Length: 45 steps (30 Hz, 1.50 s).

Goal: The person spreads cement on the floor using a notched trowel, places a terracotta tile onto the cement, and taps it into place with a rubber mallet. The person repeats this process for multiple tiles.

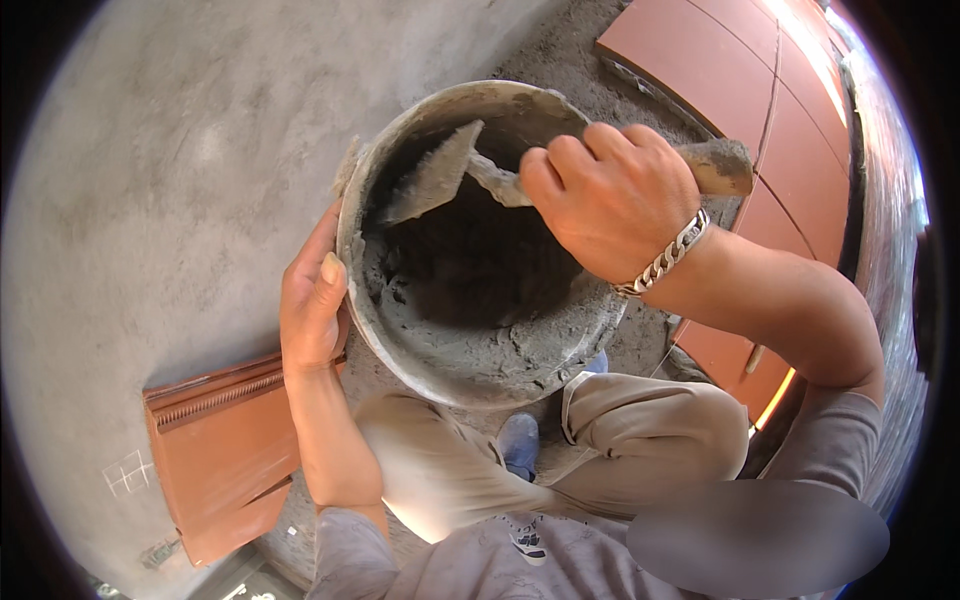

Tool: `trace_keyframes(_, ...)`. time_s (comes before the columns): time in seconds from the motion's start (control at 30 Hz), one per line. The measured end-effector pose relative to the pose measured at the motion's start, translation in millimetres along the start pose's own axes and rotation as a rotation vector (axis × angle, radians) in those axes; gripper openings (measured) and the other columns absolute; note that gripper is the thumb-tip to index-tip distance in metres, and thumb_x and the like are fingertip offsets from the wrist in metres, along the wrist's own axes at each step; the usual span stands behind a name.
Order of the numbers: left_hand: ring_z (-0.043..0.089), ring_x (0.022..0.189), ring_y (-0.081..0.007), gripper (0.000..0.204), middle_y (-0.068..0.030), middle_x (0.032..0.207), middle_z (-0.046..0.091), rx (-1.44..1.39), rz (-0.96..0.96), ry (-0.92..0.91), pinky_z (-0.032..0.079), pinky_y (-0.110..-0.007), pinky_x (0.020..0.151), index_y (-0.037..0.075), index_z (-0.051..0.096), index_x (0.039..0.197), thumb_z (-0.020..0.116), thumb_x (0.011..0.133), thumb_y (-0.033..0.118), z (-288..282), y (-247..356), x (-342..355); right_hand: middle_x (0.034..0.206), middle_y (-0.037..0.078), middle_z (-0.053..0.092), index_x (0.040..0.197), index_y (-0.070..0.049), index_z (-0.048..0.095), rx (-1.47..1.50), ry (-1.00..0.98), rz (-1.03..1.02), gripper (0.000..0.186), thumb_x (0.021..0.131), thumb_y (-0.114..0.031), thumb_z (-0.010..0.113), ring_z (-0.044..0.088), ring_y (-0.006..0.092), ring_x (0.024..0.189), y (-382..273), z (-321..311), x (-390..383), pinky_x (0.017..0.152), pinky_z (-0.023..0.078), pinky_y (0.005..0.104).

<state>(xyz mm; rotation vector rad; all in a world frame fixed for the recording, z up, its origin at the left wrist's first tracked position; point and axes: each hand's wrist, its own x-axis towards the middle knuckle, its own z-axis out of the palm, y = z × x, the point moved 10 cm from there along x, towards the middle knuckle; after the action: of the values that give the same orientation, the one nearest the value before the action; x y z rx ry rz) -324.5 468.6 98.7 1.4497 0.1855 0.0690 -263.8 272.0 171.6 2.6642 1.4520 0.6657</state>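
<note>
A round bucket (366, 300) caked with grey mortar is held up in front of me, its mouth facing me. Wet mortar (530, 350) coats its inner wall, and the depth of the bucket is dark. My right hand (610, 195) is wrapped round the handle of a trowel (440, 175), whose mortar-smeared blade reaches inside the bucket near its left wall. The handle's end sticks out to the right of my fist. My left hand (318, 295) clasps the bucket's outer left side, thumb near the rim; part of its fingers is hidden behind the bucket.
A grey plastered wall (200, 200) rises on the left, with reddish-brown tiles (225, 450) leaning at its foot. Larger reddish-brown panels (700, 60) lie to the right, beside a stack wrapped in clear film (895, 250). My bent knees are close under the bucket.
</note>
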Motion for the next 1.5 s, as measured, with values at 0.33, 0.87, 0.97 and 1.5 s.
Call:
trace_keyframes(0.33,0.054,0.123,-0.0242,0.095,-0.0193,0.133,0.055,0.017,-0.043,0.009,0.041,-0.034,0.105,-0.01,0.04,0.141,0.081,0.071,0.04,9,-4,9,0.081,0.003,0.063,0.075,-0.01,0.072,0.161,-0.203,-0.215,0.016,0.076,-0.023,0.062,0.057,0.0213,0.08,-117,123,23,0.066,0.038,0.0355)
trace_keyframes(0.87,0.055,0.122,-0.0245,0.089,-0.0179,0.133,0.055,-0.108,-0.032,0.007,0.041,-0.035,0.105,-0.011,0.04,0.141,0.079,0.074,0.034,-21,-1,11,0.075,0.003,0.051,0.085,-0.005,0.062,-0.053,-0.059,-0.161,0.02,0.074,-0.021,0.06,0.057,0.0207,0.076,-32,-11,9,0.056,0.041,0.0332)
trace_keyframes(0.97,0.054,0.121,-0.0225,0.086,-0.0167,0.134,0.055,-0.078,-0.032,-0.028,0.041,-0.034,0.104,-0.01,0.041,0.141,0.079,0.075,0.031,-5,-3,9,0.078,0.004,0.054,0.084,-0.007,0.066,-0.034,-0.164,-0.392,0.019,0.074,-0.022,0.061,0.058,0.0216,0.078,-91,20,13,0.056,0.039,0.0347)
trace_keyframes(1.5,0.054,0.119,-0.0189,0.086,-0.0127,0.129,0.057,0.022,-0.027,-0.059,0.04,-0.031,0.103,-0.009,0.044,0.139,0.08,0.07,0.027,11,-1,-1,0.102,0.014,0.065,0.103,-0.004,0.067,0.23,-0.639,-0.016,0.022,0.088,-0.016,0.057,0.069,0.0291,0.085,-56,122,-6,0.065,0.057,0.0387)
